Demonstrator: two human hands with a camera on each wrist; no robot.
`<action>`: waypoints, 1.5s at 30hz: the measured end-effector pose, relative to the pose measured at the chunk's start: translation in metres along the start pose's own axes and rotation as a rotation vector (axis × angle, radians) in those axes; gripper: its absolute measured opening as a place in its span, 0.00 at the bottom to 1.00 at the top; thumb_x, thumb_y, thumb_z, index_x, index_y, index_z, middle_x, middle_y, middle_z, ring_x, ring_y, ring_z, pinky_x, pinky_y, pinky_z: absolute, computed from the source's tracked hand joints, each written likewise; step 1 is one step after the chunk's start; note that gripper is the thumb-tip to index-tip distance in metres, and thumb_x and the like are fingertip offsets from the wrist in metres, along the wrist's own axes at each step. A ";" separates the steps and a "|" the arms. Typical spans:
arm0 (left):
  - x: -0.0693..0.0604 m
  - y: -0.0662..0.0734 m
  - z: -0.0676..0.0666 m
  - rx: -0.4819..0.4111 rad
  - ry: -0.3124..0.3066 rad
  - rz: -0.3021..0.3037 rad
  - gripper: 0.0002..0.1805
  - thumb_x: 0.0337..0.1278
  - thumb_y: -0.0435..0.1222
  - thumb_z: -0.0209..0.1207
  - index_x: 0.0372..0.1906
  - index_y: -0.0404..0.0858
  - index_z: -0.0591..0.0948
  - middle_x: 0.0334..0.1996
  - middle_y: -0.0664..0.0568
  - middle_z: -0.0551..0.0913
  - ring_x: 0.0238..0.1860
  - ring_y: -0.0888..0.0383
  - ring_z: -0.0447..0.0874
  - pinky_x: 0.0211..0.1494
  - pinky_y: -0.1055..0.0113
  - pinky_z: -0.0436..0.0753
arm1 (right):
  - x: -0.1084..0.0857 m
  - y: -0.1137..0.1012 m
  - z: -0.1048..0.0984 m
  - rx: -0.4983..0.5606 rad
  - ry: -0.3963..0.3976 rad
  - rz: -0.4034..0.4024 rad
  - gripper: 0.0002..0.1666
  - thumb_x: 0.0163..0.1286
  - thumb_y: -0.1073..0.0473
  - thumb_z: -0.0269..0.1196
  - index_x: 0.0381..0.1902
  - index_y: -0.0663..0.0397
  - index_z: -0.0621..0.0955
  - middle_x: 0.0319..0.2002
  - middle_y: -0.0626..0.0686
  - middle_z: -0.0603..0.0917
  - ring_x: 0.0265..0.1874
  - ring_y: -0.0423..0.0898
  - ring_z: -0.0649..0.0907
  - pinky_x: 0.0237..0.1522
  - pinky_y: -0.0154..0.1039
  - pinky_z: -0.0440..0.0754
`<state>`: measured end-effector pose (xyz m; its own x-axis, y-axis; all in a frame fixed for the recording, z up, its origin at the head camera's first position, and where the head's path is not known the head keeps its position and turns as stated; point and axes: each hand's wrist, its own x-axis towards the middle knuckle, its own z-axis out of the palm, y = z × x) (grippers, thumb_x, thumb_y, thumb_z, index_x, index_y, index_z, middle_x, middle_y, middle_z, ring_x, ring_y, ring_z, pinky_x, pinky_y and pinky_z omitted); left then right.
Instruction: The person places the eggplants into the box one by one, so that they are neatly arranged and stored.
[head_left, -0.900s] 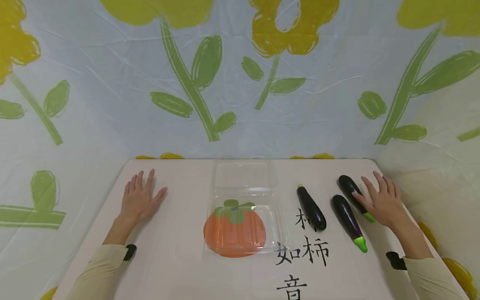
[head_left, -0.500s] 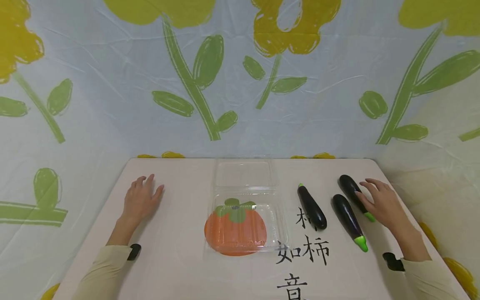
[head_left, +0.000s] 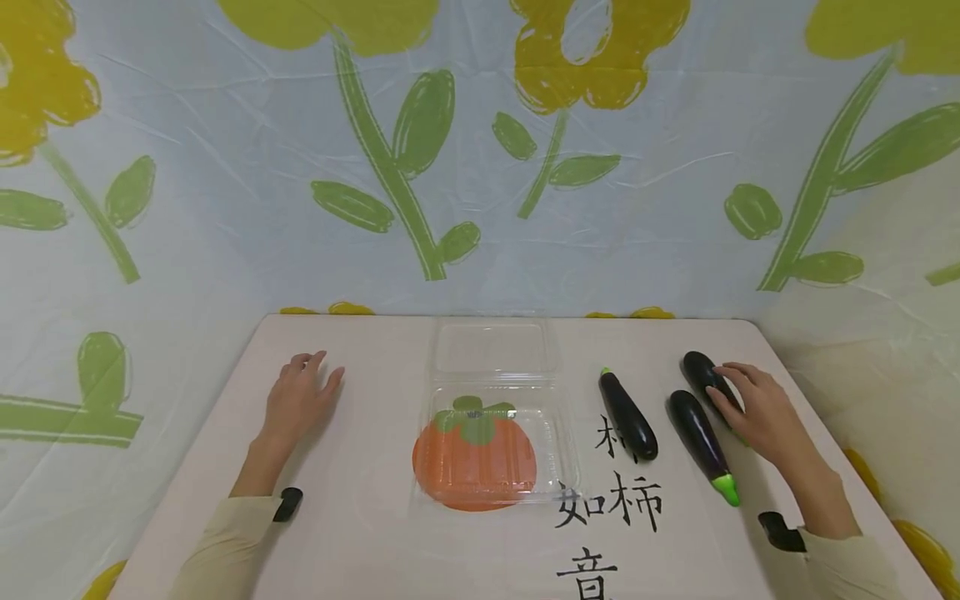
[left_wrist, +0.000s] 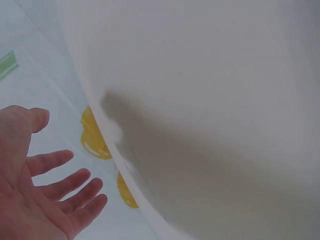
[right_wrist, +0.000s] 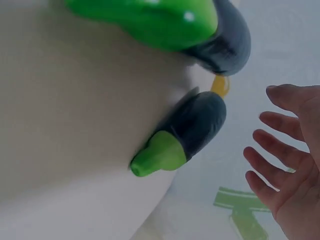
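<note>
My right hand (head_left: 763, 415) hovers over the rearmost eggplant (head_left: 697, 368), a dark one whose green cap end it partly hides in the head view. The right wrist view shows that hand (right_wrist: 290, 155) with fingers spread and apart from the eggplant (right_wrist: 195, 125). Just left of it lies a second eggplant (head_left: 696, 435), its bright green cap towards me. A third eggplant (head_left: 627, 415) lies further left with its cap pointing away. On the left side my left hand (head_left: 296, 406) is held over the table, fingers loosely bent and holding nothing.
An open clear plastic clamshell box (head_left: 555, 442) lies mid-table, its lid (head_left: 491, 348) folded back towards the far edge. A printed orange persimmon (head_left: 474, 467) and black characters (head_left: 633, 500) mark the pale tabletop (head_left: 360, 517). A flower-patterned cloth (head_left: 247, 167) hangs behind.
My right hand has shifted slightly left over the rearmost eggplant, its fingers bending. The left hand's fingers have bent too, and it appears a little further right. The eggplants and box have stayed put.
</note>
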<state>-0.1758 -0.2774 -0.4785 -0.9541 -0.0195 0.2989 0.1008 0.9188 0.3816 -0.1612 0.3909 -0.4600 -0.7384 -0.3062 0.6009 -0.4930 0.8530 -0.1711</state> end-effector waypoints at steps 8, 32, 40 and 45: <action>-0.003 0.014 0.006 -0.081 -0.034 -0.032 0.28 0.74 0.43 0.59 0.65 0.25 0.75 0.61 0.25 0.74 0.59 0.28 0.75 0.55 0.34 0.79 | 0.001 -0.016 0.000 0.045 -0.016 0.050 0.22 0.57 0.73 0.72 0.51 0.71 0.81 0.50 0.73 0.80 0.48 0.73 0.79 0.48 0.68 0.74; -0.006 0.066 0.015 -0.293 -0.064 -0.015 0.28 0.74 0.43 0.60 0.66 0.26 0.76 0.60 0.30 0.77 0.53 0.37 0.81 0.57 0.42 0.81 | 0.011 -0.059 0.007 0.089 -0.007 0.014 0.26 0.56 0.73 0.73 0.54 0.71 0.81 0.54 0.70 0.80 0.53 0.71 0.78 0.51 0.66 0.74; -0.009 0.083 0.017 -0.331 -0.099 -0.037 0.28 0.73 0.44 0.61 0.66 0.29 0.76 0.59 0.33 0.79 0.50 0.42 0.81 0.52 0.48 0.85 | 0.012 -0.070 0.012 0.079 -0.047 0.050 0.29 0.53 0.73 0.75 0.54 0.69 0.81 0.54 0.70 0.80 0.54 0.71 0.79 0.51 0.69 0.76; -0.009 0.091 0.019 -0.368 -0.102 -0.029 0.27 0.73 0.43 0.62 0.66 0.29 0.77 0.57 0.33 0.80 0.46 0.44 0.82 0.47 0.50 0.85 | 0.013 -0.074 0.015 0.076 -0.058 0.037 0.27 0.56 0.71 0.75 0.55 0.69 0.82 0.54 0.71 0.80 0.54 0.71 0.79 0.52 0.70 0.76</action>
<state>-0.1633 -0.1862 -0.4632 -0.9794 0.0134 0.2016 0.1502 0.7153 0.6825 -0.1417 0.3173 -0.4512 -0.7810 -0.3006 0.5474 -0.4965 0.8306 -0.2523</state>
